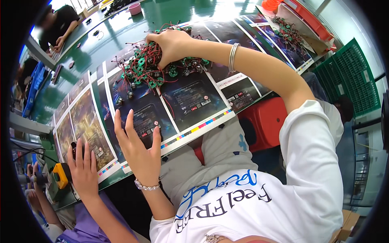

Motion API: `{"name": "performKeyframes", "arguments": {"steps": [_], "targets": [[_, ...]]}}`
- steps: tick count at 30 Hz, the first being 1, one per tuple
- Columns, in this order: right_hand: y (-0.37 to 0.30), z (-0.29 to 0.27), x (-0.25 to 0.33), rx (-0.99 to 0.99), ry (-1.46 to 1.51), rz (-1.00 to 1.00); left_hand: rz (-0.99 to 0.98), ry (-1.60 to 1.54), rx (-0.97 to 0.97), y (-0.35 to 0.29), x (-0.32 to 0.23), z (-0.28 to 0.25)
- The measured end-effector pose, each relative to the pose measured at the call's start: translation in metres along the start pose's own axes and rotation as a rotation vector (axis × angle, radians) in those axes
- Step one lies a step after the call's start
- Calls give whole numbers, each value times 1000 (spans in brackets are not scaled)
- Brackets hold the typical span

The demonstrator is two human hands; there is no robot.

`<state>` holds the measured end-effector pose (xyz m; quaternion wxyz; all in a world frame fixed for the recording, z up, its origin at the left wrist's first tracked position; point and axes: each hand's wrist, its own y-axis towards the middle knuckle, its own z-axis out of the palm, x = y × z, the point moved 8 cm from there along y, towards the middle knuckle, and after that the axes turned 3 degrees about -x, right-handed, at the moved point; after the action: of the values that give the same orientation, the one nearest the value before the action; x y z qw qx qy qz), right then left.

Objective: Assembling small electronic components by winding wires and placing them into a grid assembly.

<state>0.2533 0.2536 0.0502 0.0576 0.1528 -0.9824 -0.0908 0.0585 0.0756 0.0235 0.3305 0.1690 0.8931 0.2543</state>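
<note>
right hand curled, gripping pile of green wired parts; left hand open flat on printed sheet.

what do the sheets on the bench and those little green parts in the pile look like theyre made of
Printed sheets: apparently glossy coated paper, flat, thin-edged, with sheen and colour bars along the margin. Green parts under the right hand: probably moulded plastic rings, uniform matte green, joined by thin red insulated wires; too small to be sure.
</note>
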Motion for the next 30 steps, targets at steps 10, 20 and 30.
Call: {"name": "performKeyframes", "arguments": {"steps": [10,20,30], "targets": [[11,11,-47,-48,718,215,5,-36,-26,3,2,-8],[-21,-3,-38,-98,1318,270,-2,-10,-5,0,6,-7],[-28,-73,-26,-177,1439,253,27,25,29,-1,3,-3]]}}
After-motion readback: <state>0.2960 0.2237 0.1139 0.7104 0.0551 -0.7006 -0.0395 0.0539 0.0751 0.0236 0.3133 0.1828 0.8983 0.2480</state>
